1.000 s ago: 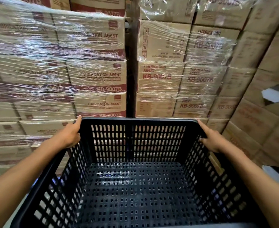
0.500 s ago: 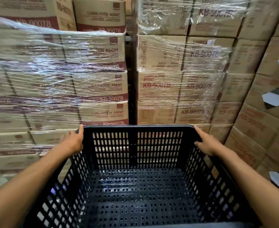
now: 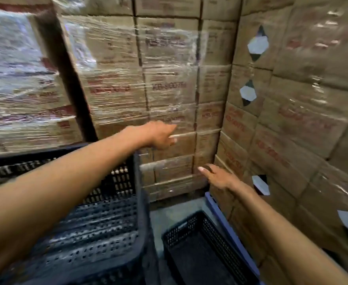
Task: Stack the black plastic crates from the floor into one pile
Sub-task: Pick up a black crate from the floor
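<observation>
A tall black plastic crate (image 3: 99,233) fills the lower left, its rim about waist high. A second black crate (image 3: 201,247) sits lower down on the floor at the lower right of centre. My left hand (image 3: 158,134) reaches across the tall crate's right corner, above its rim and off it, with the fingers loosely curled and nothing in them. My right hand (image 3: 216,175) is stretched out over the floor crate, fingers apart and empty. The frame is blurred by motion.
Shrink-wrapped pallets of cardboard boxes (image 3: 169,89) wall off the front, and more boxes (image 3: 302,120) stand close on the right. A blue pallet edge (image 3: 226,225) runs beside the floor crate. A strip of grey floor (image 3: 175,210) shows between the crates.
Both hands have let go of the crate's rim. The view has swung right, so the tall crate now lies left and a second crate on the floor has come into sight.
</observation>
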Tool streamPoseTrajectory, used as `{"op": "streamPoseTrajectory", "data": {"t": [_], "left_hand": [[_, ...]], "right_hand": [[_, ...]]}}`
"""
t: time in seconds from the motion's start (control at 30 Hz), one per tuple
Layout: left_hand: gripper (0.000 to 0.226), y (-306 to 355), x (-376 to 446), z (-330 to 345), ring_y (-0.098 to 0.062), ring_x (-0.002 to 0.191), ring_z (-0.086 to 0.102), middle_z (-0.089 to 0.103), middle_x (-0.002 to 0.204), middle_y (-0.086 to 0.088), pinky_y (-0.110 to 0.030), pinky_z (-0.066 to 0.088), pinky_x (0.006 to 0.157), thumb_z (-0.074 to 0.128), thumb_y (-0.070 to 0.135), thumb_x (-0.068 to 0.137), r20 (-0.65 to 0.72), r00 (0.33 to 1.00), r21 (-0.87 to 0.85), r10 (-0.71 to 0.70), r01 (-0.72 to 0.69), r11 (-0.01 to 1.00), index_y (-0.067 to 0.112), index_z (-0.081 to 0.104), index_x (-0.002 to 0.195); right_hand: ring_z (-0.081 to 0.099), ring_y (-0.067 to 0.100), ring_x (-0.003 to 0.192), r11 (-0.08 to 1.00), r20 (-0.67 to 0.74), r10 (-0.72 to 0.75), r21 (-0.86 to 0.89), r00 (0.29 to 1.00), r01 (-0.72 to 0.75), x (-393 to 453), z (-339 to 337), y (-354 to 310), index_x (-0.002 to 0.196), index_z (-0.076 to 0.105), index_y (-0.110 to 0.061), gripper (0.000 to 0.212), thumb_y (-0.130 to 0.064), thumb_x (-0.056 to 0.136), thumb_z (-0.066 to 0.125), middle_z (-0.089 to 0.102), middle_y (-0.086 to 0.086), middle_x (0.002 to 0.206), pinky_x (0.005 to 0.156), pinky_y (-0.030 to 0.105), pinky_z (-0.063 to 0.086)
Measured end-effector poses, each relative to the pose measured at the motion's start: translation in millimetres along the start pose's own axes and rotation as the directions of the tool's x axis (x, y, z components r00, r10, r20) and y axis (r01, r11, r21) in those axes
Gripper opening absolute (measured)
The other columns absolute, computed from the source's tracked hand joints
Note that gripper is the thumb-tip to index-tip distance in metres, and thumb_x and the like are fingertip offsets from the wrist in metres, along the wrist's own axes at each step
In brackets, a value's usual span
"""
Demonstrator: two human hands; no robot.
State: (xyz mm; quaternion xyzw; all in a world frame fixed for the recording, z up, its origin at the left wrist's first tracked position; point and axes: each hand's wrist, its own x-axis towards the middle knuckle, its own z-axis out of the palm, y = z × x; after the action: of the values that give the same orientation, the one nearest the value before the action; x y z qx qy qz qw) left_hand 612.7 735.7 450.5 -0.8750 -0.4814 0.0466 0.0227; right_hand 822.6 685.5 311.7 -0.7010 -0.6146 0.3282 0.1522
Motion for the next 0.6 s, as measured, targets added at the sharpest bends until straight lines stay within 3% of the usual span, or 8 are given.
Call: {"op": "streamPoseTrajectory", "data": {"t": [0.07, 0.27, 0.33, 0.37, 0.4, 0.43, 0.5, 0.6], "left_hand": [[0.058, 69, 41, 11, -0.037, 0.133, 0.043, 0.042, 0.147, -0.020, -0.042, 0.039, 0.108, 0.042, 0.040, 0.096, 0.091, 0.994, 0.002, 0.068, -0.068, 0.998, 0.012, 0.031, 0.145], [0.048, 190, 115, 97, -0.036, 0.129, 0.047, 0.048, 0.143, -0.018, -0.042, 0.040, 0.104, 0.044, 0.037, 0.094, 0.248, 0.953, -0.091, 0.174, -0.156, 0.984, 0.014, 0.045, 0.136], [0.052, 217, 132, 151, -0.035, 0.134, 0.042, 0.041, 0.149, -0.016, -0.041, 0.036, 0.109, 0.042, 0.035, 0.095, 0.341, 0.923, -0.125, 0.177, -0.143, 0.982, 0.017, 0.036, 0.144], [0.054, 227, 138, 183, -0.034, 0.135, 0.040, 0.038, 0.151, -0.016, -0.041, 0.035, 0.110, 0.041, 0.035, 0.096, 0.406, 0.899, -0.130, 0.161, -0.117, 0.984, 0.017, 0.031, 0.147], [0.055, 236, 140, 217, -0.035, 0.134, 0.040, 0.038, 0.150, -0.016, -0.040, 0.036, 0.109, 0.040, 0.035, 0.097, 0.465, 0.874, -0.133, 0.142, -0.090, 0.987, 0.016, 0.028, 0.148], [0.055, 242, 140, 249, -0.036, 0.131, 0.043, 0.040, 0.148, -0.018, -0.040, 0.037, 0.104, 0.040, 0.034, 0.097, 0.494, 0.861, -0.130, 0.123, -0.067, 0.989, 0.014, 0.028, 0.147], [0.052, 250, 138, 312, -0.039, 0.121, 0.050, 0.048, 0.138, -0.022, -0.040, 0.042, 0.096, 0.040, 0.029, 0.097, 0.502, 0.858, -0.117, 0.105, -0.054, 0.992, 0.011, 0.031, 0.145], [0.046, 256, 132, 410, -0.040, 0.117, 0.055, 0.054, 0.131, -0.024, -0.043, 0.045, 0.095, 0.042, 0.024, 0.094, 0.505, 0.861, -0.107, 0.064, -0.011, 0.994, 0.009, 0.039, 0.137]], "right_hand": [[0.025, 0.027, 0.144, 0.995, 0.015, 0.054, 0.079, 0.998, -0.055, -9, -6, 56, 0.148, 0.026, -0.009, 0.071, -0.055, 0.094, 0.034, 0.025, 0.010, 0.156, 0.115, 0.036, 0.021], [0.043, 0.031, 0.132, 0.927, 0.000, 0.250, 0.289, 0.968, -0.239, -20, 24, 176, 0.139, 0.043, -0.006, 0.052, -0.037, 0.097, 0.045, 0.046, 0.015, 0.143, 0.110, 0.039, 0.035], [0.058, 0.032, 0.102, 0.886, 0.027, 0.384, 0.271, 0.923, -0.377, -26, 50, 226, 0.100, 0.061, -0.006, 0.036, -0.038, 0.096, 0.046, 0.064, 0.015, 0.102, 0.095, 0.038, 0.046], [0.057, 0.030, 0.083, 0.865, 0.051, 0.433, 0.256, 0.900, -0.431, -29, 69, 252, 0.078, 0.055, -0.012, 0.033, -0.038, 0.096, 0.046, 0.057, 0.009, 0.077, 0.089, 0.039, 0.049], [0.053, 0.029, 0.074, 0.838, 0.081, 0.479, 0.255, 0.874, -0.482, -34, 93, 280, 0.073, 0.051, -0.016, 0.031, -0.037, 0.096, 0.046, 0.050, 0.007, 0.068, 0.086, 0.041, 0.051], [0.056, 0.031, 0.078, 0.806, 0.112, 0.515, 0.276, 0.850, -0.524, -41, 116, 302, 0.083, 0.056, -0.015, 0.027, -0.036, 0.096, 0.046, 0.055, 0.010, 0.074, 0.088, 0.039, 0.050], [0.058, 0.035, 0.107, 0.758, 0.145, 0.579, 0.268, 0.802, -0.595, -49, 167, 348, 0.116, 0.060, -0.006, 0.038, -0.035, 0.097, 0.044, 0.064, 0.020, 0.112, 0.093, 0.035, 0.045], [0.049, 0.031, 0.127, 0.692, 0.220, 0.661, 0.190, 0.717, -0.696, -48, 243, 411, 0.130, 0.053, 0.000, 0.048, -0.034, 0.098, 0.040, 0.053, 0.019, 0.137, 0.099, 0.031, 0.036]]}}
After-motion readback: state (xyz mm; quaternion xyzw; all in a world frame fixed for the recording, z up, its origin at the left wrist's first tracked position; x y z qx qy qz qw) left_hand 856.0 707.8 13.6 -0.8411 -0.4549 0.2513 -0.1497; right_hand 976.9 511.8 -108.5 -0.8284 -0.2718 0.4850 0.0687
